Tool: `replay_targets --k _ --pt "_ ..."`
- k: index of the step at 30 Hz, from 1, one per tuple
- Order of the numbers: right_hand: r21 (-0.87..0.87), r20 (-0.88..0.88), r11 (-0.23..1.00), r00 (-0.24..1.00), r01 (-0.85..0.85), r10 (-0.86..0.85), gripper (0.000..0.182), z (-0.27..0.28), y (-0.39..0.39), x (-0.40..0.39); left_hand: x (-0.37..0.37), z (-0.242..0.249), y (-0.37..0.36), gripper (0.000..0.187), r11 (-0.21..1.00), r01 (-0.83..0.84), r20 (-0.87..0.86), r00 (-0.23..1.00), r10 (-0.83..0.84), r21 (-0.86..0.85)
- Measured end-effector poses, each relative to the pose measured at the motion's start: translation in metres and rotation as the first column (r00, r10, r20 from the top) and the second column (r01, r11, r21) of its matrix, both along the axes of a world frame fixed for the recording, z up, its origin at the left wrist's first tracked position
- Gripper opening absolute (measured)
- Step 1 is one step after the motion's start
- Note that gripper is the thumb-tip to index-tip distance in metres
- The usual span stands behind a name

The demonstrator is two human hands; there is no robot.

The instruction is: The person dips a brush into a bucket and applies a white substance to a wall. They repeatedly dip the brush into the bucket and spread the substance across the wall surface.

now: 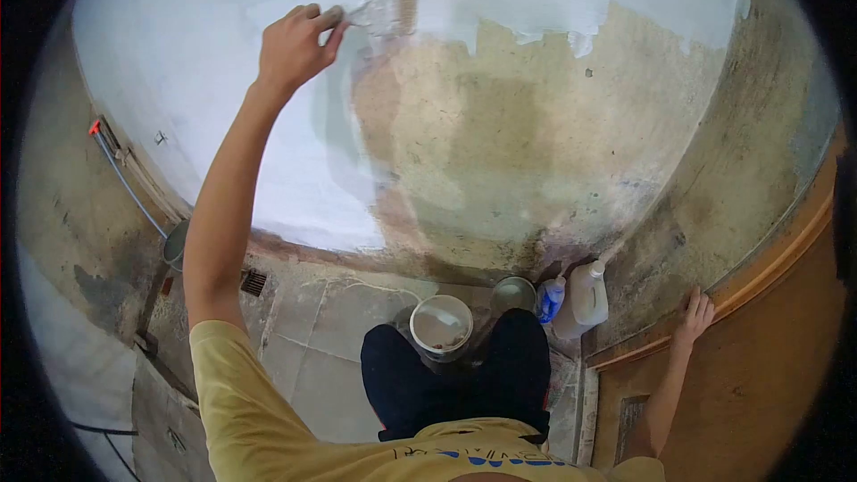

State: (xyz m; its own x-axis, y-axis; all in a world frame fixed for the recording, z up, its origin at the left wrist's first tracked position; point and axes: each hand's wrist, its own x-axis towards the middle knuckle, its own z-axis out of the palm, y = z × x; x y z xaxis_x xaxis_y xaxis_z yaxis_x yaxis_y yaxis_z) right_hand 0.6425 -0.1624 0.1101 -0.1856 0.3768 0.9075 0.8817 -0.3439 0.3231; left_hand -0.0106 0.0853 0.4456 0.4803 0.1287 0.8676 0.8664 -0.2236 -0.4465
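Raised against the wall, my left hand grips the handle of a wide paintbrush. Its bristles point right and touch the wall at the border between white paint and bare, stained plaster. The brush head is smeared with white. Off to the right, my right hand rests with fingers stretched out on the wooden door frame, holding nothing. Between my knees stands a round white bucket with whitish paint inside.
Beside the bucket are a bowl, a blue bottle and a translucent jug. A brown door is at right. At left, a grey hose with a red end leads down to a dark bucket, near a floor drain.
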Motion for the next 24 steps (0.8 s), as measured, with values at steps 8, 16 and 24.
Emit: replay_targets --k 8,16,24 --pt "-0.01 0.02 1.0 1.0 -0.015 0.015 0.018 0.002 0.0 0.0 -0.116 -0.015 -0.021 0.015 0.956 -0.283 0.061 0.956 0.288 -0.08" --pt "-0.029 -0.016 0.999 1.0 -0.025 0.024 0.02 0.005 0.0 -0.004 -0.209 -0.056 -0.046 0.017 0.843 -0.511 0.169 0.827 0.536 -0.171" --pt "-0.041 -0.013 0.998 0.999 -0.04 0.04 0.017 0.01 -0.003 -0.01 -0.129 -0.077 -0.04 0.01 0.982 -0.165 0.215 0.959 0.183 -0.096"
